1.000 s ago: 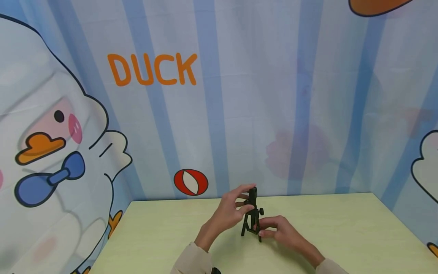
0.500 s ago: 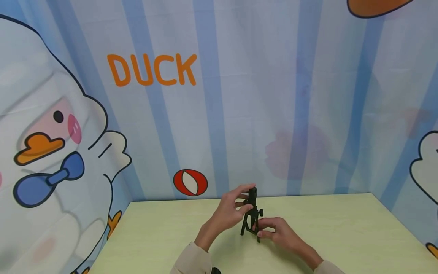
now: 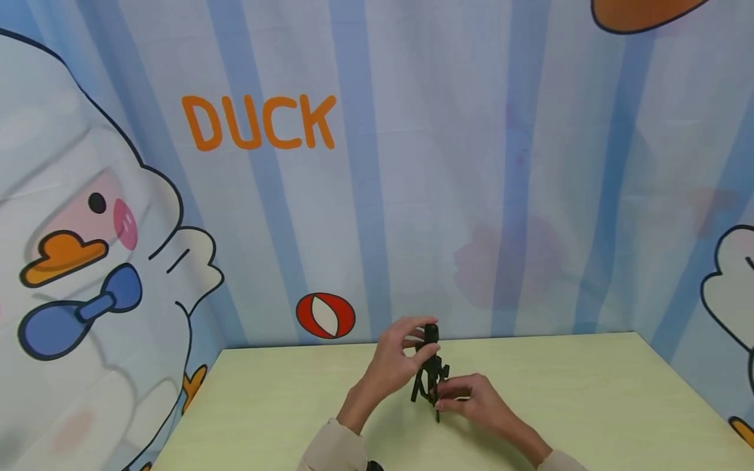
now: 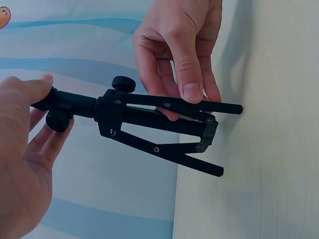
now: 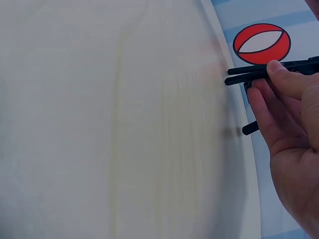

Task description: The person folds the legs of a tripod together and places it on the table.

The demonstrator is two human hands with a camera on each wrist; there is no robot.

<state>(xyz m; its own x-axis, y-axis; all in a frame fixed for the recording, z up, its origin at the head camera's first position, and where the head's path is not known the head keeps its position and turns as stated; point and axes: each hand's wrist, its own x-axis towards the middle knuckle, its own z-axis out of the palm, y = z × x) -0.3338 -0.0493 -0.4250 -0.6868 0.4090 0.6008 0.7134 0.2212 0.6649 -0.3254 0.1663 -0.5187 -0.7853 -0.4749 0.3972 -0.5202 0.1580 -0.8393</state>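
Note:
A small black tabletop tripod (image 4: 164, 122) is held upright above the table between both hands. My left hand (image 3: 389, 363) grips its top end, with thumb and fingers on either side of the head. Beside that grip, a dark round knob (image 4: 57, 120) sticks out in the left wrist view; another knob (image 4: 123, 83) sits by the leg hub. My right hand (image 3: 480, 404) pinches one leg lower down, thumb (image 4: 192, 89) on the near side and fingers behind. The legs are partly spread. In the right wrist view, two leg ends (image 5: 239, 78) lie close together and a third (image 5: 250, 128) stands apart.
A pale yellow-green table (image 3: 283, 399) lies under the hands. Behind it hangs a blue striped curtain (image 3: 436, 163) printed with a duck and a red ball. A small black object (image 3: 374, 466) shows beside the left sleeve at the bottom edge.
The tripod has turned about its upright axis and shifted slightly left. My right hand has moved a little left with the leg, while my left hand keeps its grip on the top.

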